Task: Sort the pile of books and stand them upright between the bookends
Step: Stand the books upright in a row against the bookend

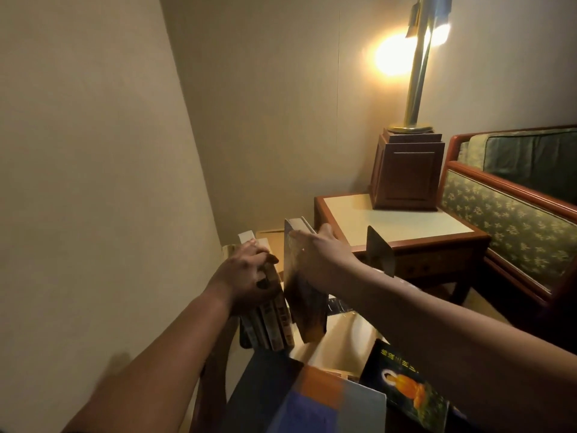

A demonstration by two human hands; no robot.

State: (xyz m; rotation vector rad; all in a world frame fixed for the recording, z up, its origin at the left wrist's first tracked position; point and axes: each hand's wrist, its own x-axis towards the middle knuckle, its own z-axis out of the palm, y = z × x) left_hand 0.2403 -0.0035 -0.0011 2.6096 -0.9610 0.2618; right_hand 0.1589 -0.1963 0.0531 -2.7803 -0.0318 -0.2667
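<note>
Several books (274,323) stand upright in a row at the left, spines toward me. My left hand (246,276) grips their top edges. Just to their right, my right hand (315,248) holds the top of a large book with a dark blue and brown cover (304,310), standing upright beside the row. A dark metal bookend (379,250) stands apart further right. The other bookend is hidden. Near me lie a black book with an orange figure on its cover (406,389) and a blue, orange and grey book (327,401).
A wooden side table with a pale top (393,223) stands behind, carrying a lamp on a wooden box base (406,173). A green patterned armchair (505,214) is at the right. A beige wall (93,151) runs close along the left.
</note>
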